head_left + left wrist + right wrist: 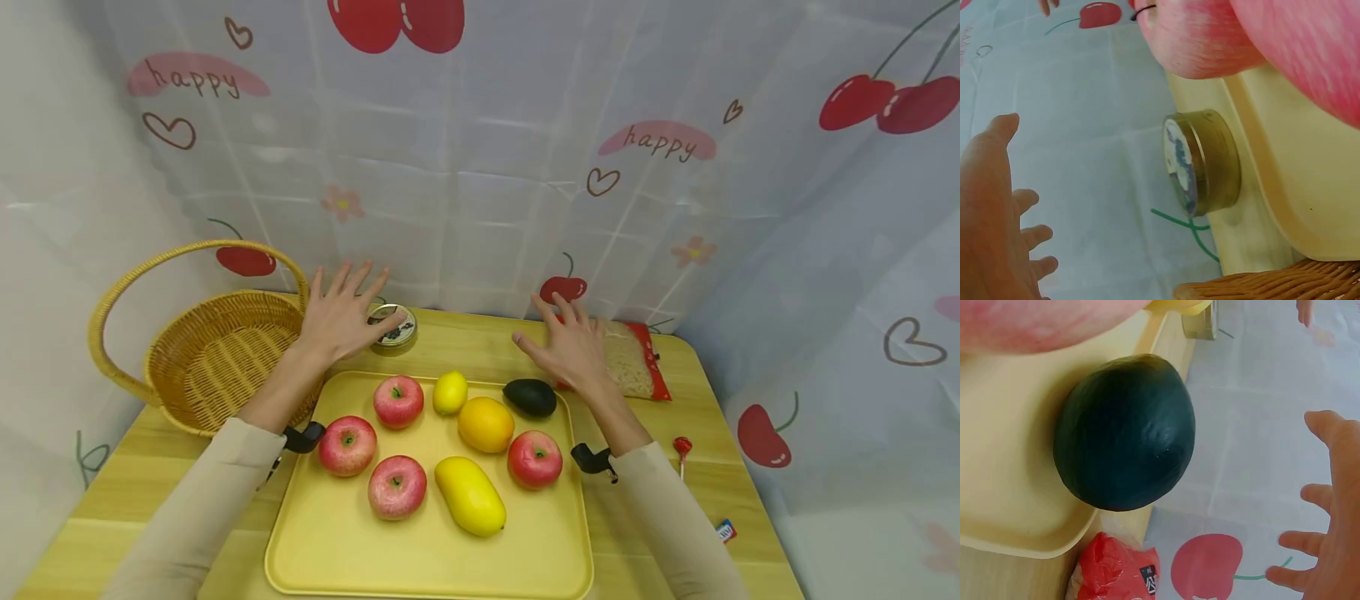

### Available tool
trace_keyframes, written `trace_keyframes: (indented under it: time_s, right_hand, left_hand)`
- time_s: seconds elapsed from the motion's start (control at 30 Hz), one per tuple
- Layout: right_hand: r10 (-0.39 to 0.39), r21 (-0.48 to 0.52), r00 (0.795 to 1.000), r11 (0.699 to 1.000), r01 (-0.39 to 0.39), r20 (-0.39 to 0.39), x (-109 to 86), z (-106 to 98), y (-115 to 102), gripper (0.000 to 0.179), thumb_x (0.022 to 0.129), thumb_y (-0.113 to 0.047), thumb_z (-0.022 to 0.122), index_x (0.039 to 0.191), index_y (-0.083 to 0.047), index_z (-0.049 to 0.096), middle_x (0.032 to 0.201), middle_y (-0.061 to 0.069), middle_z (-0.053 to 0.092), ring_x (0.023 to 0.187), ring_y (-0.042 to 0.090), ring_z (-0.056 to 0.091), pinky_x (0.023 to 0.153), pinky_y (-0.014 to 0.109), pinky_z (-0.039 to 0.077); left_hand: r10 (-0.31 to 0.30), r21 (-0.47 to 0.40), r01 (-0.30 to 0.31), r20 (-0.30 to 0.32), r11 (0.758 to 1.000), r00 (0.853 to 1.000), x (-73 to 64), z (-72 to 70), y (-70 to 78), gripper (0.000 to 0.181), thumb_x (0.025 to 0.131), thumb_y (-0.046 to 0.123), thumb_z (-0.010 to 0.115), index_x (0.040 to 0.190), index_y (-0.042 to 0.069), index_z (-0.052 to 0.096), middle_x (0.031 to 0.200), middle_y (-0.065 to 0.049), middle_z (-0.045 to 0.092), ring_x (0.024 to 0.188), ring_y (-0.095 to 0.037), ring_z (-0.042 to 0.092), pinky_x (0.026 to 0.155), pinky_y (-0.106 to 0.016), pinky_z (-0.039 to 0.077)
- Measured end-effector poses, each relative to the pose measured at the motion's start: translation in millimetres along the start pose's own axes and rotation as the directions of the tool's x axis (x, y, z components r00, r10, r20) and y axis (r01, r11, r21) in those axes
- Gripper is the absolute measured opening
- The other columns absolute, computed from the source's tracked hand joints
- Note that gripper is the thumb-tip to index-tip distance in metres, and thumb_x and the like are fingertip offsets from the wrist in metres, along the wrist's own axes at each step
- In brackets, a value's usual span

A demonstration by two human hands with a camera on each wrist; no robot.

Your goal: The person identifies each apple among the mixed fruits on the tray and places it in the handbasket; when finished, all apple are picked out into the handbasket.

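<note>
tin [401, 336] and packet [628, 362] sat by the worktop's far edge, near two spread hands

the left hand [341, 321] had its fingers fanned wide, and its thumb crossed over the tin in the head view, though the left wrist view showed the two apart. the right hand [572, 346] was spread wide too, thumb pointing inward, its wrist covering one end of the packet in the head view; the right wrist view showed hand and packet apart.

the tin stood flat, picture lid up, between the tray [536, 546] and the worktop's [465, 342] far edge. the red-ended clear packet lay towards the worktop's far right corner. a wicker basket [232, 362], handle raised, stood at the far left corner.

on the tray, a dark green avocado [529, 398] lay by the far right corner and a small lemon [450, 393] by the far edge, with an orange-yellow fruit [486, 425] just beside it. one apple [535, 460] was near the right edge; three more apples [397, 487] were grouped towards the left edge. a yellow mango [471, 497] lay slantwise near the middle.

a red lollipop [682, 447] lay near the worktop's right edge, partly hidden by the right sleeve [667, 517]. a cherry-printed curtain [465, 167] hung behind the far edge.
</note>
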State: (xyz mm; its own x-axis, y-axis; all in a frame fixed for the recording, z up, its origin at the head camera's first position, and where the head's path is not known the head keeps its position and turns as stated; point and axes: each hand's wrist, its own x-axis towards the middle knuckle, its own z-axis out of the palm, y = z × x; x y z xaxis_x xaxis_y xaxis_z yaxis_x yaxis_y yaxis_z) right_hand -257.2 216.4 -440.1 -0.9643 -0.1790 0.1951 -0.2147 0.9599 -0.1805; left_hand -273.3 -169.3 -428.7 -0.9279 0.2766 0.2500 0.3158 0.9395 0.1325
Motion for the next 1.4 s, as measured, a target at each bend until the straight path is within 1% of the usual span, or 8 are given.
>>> trace_keyframes:
  time_s: [0.27, 0.5, 0.73, 0.87, 0.97, 1.07, 1.2, 1.4]
  right_hand:
    - [-0.043, 0.143, 0.999, 0.989, 0.043, -0.005, -12.9, -10, -3, 0.08, 0.087, -0.078, 0.051, 0.154, -0.036, 0.041, 0.15, 0.01, 0.046, 0.128, 0.04, 0.047, 0.1, 0.07, 0.036]
    - [-0.089, 0.296, 0.996, 0.952, 0.079, 0.021, -30.8, -16, 2, 0.073, 0.089, -0.07, 0.059, 0.149, -0.031, 0.049, 0.142, 0.008, 0.052, 0.119, 0.034, 0.055, 0.098, 0.062, 0.043]
    - [-0.162, 0.385, 0.985, 0.914, 0.124, 0.067, -50.1, -17, 8, 0.066, 0.087, -0.062, 0.068, 0.144, -0.031, 0.054, 0.133, 0.003, 0.055, 0.103, 0.022, 0.057, 0.085, 0.048, 0.051]
    - [-0.215, 0.431, 0.973, 0.889, 0.158, 0.087, -59.6, -17, 13, 0.062, 0.087, -0.055, 0.073, 0.141, -0.03, 0.058, 0.121, -0.001, 0.058, 0.093, 0.019, 0.056, 0.072, 0.038, 0.048]
    - [-0.238, 0.481, 0.962, 0.864, 0.149, 0.131, -66.2, -17, 16, 0.06, 0.086, -0.054, 0.075, 0.139, -0.03, 0.06, 0.12, -0.003, 0.058, 0.095, 0.025, 0.057, 0.071, 0.038, 0.049]
    - [-0.274, 0.541, 0.944, 0.83, 0.136, 0.183, -72.5, -16, 19, 0.061, 0.086, -0.051, 0.077, 0.139, -0.028, 0.06, 0.129, 0.0, 0.057, 0.106, 0.033, 0.059, 0.082, 0.046, 0.053]
    - [-0.335, 0.605, 0.906, 0.787, 0.119, 0.258, -79.5, -15, 24, 0.062, 0.085, -0.046, 0.079, 0.139, -0.023, 0.06, 0.135, 0.004, 0.056, 0.114, 0.036, 0.057, 0.088, 0.057, 0.05]
    - [-0.393, 0.652, 0.853, 0.753, 0.085, 0.342, -87.8, -12, 28, 0.062, 0.085, -0.04, 0.081, 0.14, -0.02, 0.059, 0.135, 0.008, 0.055, 0.113, 0.035, 0.053, 0.085, 0.055, 0.047]
  left_hand:
    - [0.021, -0.04, -0.023, -0.063, 0.999, 0.998, -12.3, -18.9, 3.2, 0.087, 0.091, 0.078, 0.043, 0.161, 0.029, 0.028, 0.165, -0.009, 0.025, 0.152, -0.037, 0.017, 0.12, -0.062, -0.001]
    - [0.039, -0.119, -0.057, -0.148, 0.991, 0.988, -25.5, -31.6, 1.1, 0.081, 0.093, 0.065, 0.056, 0.161, 0.031, 0.027, 0.165, -0.007, 0.026, 0.152, -0.036, 0.02, 0.12, -0.063, 0.003]
    - [0.06, -0.159, -0.101, -0.245, 0.982, 0.968, -42.3, -43.2, -7.4, 0.069, 0.094, 0.062, 0.056, 0.155, 0.033, 0.041, 0.163, -0.004, 0.032, 0.15, -0.033, 0.025, 0.12, -0.062, 0.01]
    - [0.081, -0.173, -0.137, -0.3, 0.975, 0.95, -52.7, -52.5, -12.1, 0.065, 0.094, 0.055, 0.061, 0.152, 0.029, 0.047, 0.16, -0.005, 0.037, 0.147, -0.035, 0.03, 0.119, -0.062, 0.015]
    - [0.091, -0.178, -0.164, -0.361, 0.97, 0.928, -60.4, -62.0, -17.1, 0.062, 0.094, 0.049, 0.065, 0.15, 0.025, 0.051, 0.158, -0.007, 0.04, 0.144, -0.036, 0.034, 0.116, -0.062, 0.02]
    - [0.083, -0.182, -0.177, -0.435, 0.967, 0.897, -67.9, -73.4, -24.1, 0.06, 0.094, 0.046, 0.065, 0.148, 0.022, 0.054, 0.156, -0.009, 0.042, 0.142, -0.037, 0.037, 0.114, -0.063, 0.022]
    - [0.055, -0.194, -0.183, -0.527, 0.964, 0.848, -76.9, -89.9, -33.7, 0.055, 0.095, 0.043, 0.063, 0.145, 0.021, 0.057, 0.153, -0.009, 0.046, 0.138, -0.039, 0.04, 0.109, -0.065, 0.025]
    - [0.011, -0.201, -0.169, -0.613, 0.965, 0.79, -90.4, -109.6, -46.4, 0.052, 0.096, 0.047, 0.058, 0.139, 0.019, 0.062, 0.149, -0.007, 0.051, 0.135, -0.039, 0.043, 0.105, -0.062, 0.025]
